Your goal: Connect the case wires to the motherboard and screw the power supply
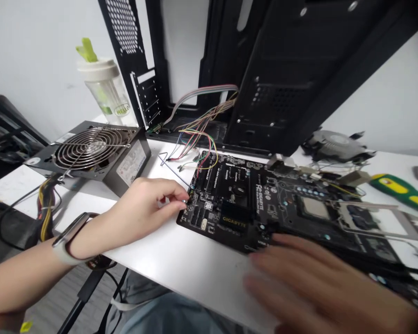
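A black Gigabyte motherboard (pixel 212 236) lies flat on the white table, its socket frame raised at the right and a silver processor (pixel 313 207) in the socket. My left hand (pixel 153 204), with a grey watch band on the wrist, pinches at the board's left edge; what is between thumb and forefinger is too small to make out. Thin coloured wires (pixel 209 134) run from the computer case (pixel 285 60) down to that same corner of the board. Blurred by motion, my right hand (pixel 310 283) is over the board's front edge, fingers stretched out and holding nothing visible.
A power supply (pixel 107 162) with a wire fan grille stands at left, its cable bundle (pixel 47 208) hanging by the table edge. Behind it is a clear bottle (pixel 106 88). At right lie a CPU cooler (pixel 336 146) and a green-yellow screwdriver (pixel 400 190).
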